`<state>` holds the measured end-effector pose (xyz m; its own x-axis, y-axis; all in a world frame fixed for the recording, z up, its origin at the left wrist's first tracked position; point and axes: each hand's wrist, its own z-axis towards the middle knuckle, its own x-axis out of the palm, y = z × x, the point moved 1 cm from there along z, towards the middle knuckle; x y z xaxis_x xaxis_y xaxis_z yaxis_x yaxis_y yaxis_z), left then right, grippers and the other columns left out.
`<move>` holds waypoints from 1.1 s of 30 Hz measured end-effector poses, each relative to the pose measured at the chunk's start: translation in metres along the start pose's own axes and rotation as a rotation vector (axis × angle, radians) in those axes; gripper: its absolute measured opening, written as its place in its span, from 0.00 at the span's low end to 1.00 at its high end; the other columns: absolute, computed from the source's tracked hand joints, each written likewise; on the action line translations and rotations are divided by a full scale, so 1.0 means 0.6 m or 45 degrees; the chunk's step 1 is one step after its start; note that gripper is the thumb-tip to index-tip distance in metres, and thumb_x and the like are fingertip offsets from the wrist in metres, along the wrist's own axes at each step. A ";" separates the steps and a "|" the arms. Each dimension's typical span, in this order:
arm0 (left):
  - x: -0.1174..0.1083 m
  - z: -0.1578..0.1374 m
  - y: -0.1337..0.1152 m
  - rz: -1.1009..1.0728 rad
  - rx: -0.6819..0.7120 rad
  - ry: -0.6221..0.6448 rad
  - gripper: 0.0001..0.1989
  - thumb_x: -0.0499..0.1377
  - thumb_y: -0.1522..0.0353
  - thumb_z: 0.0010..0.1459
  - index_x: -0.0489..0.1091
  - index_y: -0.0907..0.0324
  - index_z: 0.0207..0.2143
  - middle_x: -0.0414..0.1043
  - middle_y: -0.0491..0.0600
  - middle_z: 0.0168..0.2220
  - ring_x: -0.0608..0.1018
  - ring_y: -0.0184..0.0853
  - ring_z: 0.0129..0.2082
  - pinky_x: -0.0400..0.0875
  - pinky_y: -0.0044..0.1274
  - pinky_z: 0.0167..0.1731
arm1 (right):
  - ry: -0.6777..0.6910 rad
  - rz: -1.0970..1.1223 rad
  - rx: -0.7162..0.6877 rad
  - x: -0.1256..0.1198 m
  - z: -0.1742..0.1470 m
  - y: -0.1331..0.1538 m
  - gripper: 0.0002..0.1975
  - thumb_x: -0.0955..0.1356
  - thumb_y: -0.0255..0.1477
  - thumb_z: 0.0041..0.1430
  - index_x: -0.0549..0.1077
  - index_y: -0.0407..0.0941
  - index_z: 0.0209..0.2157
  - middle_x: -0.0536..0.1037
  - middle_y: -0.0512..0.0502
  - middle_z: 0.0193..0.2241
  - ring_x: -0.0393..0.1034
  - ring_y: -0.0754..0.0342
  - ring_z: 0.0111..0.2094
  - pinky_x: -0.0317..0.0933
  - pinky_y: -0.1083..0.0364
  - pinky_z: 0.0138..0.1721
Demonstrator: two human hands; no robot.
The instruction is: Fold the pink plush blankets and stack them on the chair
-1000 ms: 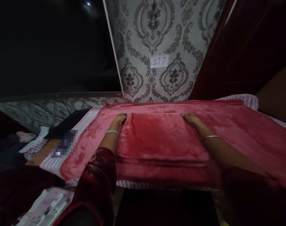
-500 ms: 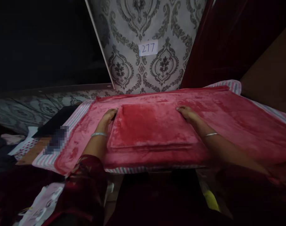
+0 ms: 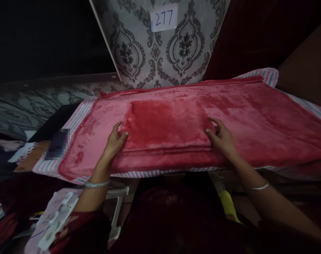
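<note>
A folded red plush cloth (image 3: 165,123), a flat rectangle in layers, lies on a larger red plush blanket (image 3: 255,123) spread over a table. At its left side is my left hand (image 3: 116,139), thumb on the top edge and fingers curled around the side. My right hand (image 3: 220,135) grips the opposite side in the same manner, thumb on top near the front corner. Some fingertips are hidden by the cloth's edges. The cloth's front edge shows its stacked layers.
Under the blanket shows a striped cloth (image 3: 79,114). A blurred-out dark object (image 3: 56,144) sits at the left edge. Behind are a large black screen (image 3: 52,38), patterned wallpaper and a paper marked 277 (image 3: 164,17). A white frame (image 3: 116,211) stands below, left.
Both my hands have slid from the cloth's far corners toward its front, along its sides. The view has tilted down. The folded cloth stays lying on the blanket.
</note>
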<state>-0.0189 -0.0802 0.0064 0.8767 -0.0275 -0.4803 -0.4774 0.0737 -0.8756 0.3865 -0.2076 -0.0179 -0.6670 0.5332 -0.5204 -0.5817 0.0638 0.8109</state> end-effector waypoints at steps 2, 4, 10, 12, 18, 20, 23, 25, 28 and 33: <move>0.005 -0.002 0.006 0.129 0.080 -0.121 0.34 0.60 0.61 0.56 0.60 0.58 0.64 0.70 0.43 0.27 0.69 0.31 0.23 0.65 0.22 0.27 | -0.080 -0.077 -0.066 0.008 0.000 -0.007 0.27 0.66 0.43 0.59 0.69 0.46 0.57 0.67 0.52 0.24 0.60 0.53 0.25 0.60 0.55 0.32; 0.007 -0.004 0.017 0.258 0.163 -0.224 0.30 0.58 0.62 0.57 0.63 0.60 0.62 0.68 0.43 0.25 0.67 0.32 0.23 0.64 0.22 0.28 | -0.111 -0.105 -0.089 0.013 -0.001 -0.022 0.26 0.64 0.43 0.61 0.70 0.45 0.57 0.65 0.53 0.23 0.60 0.53 0.25 0.60 0.54 0.33; -0.001 -0.022 0.048 0.060 0.251 -0.153 0.30 0.58 0.56 0.59 0.63 0.60 0.60 0.68 0.44 0.29 0.67 0.31 0.25 0.64 0.22 0.28 | -0.116 0.007 -0.176 0.014 -0.011 -0.060 0.27 0.65 0.45 0.63 0.70 0.45 0.58 0.60 0.57 0.19 0.56 0.55 0.21 0.57 0.55 0.26; -0.008 -0.035 0.050 0.031 0.245 -0.111 0.34 0.58 0.53 0.59 0.59 0.59 0.64 0.66 0.42 0.28 0.67 0.30 0.24 0.64 0.22 0.27 | -0.130 0.023 -0.187 0.009 -0.021 -0.061 0.27 0.64 0.45 0.64 0.70 0.45 0.59 0.63 0.55 0.21 0.58 0.55 0.21 0.59 0.55 0.26; -0.022 -0.078 0.059 0.365 0.587 -0.117 0.42 0.66 0.51 0.51 0.59 0.54 0.65 0.65 0.56 0.55 0.71 0.44 0.54 0.70 0.36 0.52 | -0.103 -0.141 -0.454 -0.008 -0.058 -0.066 0.28 0.67 0.47 0.61 0.71 0.49 0.59 0.76 0.39 0.50 0.71 0.41 0.49 0.67 0.43 0.50; -0.020 -0.085 0.066 0.496 0.643 -0.091 0.39 0.66 0.53 0.52 0.62 0.54 0.64 0.61 0.57 0.59 0.66 0.48 0.60 0.65 0.40 0.59 | -0.021 -0.197 -0.523 -0.009 -0.065 -0.072 0.30 0.68 0.47 0.60 0.69 0.49 0.61 0.74 0.38 0.55 0.67 0.38 0.56 0.64 0.39 0.56; -0.018 -0.086 0.076 0.575 0.640 -0.093 0.31 0.61 0.60 0.56 0.64 0.55 0.63 0.60 0.57 0.60 0.66 0.48 0.61 0.65 0.39 0.60 | 0.031 -0.230 -0.524 -0.007 -0.067 -0.078 0.29 0.67 0.45 0.62 0.68 0.51 0.62 0.74 0.40 0.57 0.66 0.38 0.59 0.62 0.37 0.58; -0.020 -0.084 0.079 0.586 0.643 -0.105 0.29 0.58 0.62 0.57 0.66 0.55 0.62 0.63 0.56 0.58 0.68 0.46 0.61 0.66 0.38 0.59 | 0.028 -0.217 -0.506 -0.006 -0.065 -0.079 0.26 0.66 0.43 0.64 0.69 0.52 0.62 0.75 0.42 0.56 0.67 0.39 0.58 0.62 0.37 0.59; -0.026 -0.081 0.081 0.578 0.671 -0.112 0.26 0.54 0.66 0.58 0.69 0.56 0.59 0.69 0.54 0.56 0.71 0.44 0.59 0.67 0.36 0.59 | -0.009 -0.200 -0.512 -0.004 -0.063 -0.076 0.23 0.66 0.40 0.65 0.72 0.52 0.60 0.77 0.43 0.53 0.69 0.40 0.56 0.62 0.37 0.59; -0.033 -0.084 0.080 0.536 0.751 -0.191 0.23 0.51 0.70 0.57 0.72 0.56 0.55 0.75 0.52 0.51 0.75 0.41 0.54 0.69 0.36 0.58 | -0.022 -0.197 -0.525 -0.004 -0.066 -0.078 0.24 0.67 0.39 0.64 0.70 0.53 0.61 0.77 0.44 0.55 0.68 0.40 0.57 0.61 0.37 0.60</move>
<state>-0.0622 -0.1266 -0.0290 0.6455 0.2544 -0.7201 -0.7006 0.5727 -0.4256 0.3971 -0.2454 -0.0651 -0.5512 0.5584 -0.6200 -0.8138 -0.1960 0.5470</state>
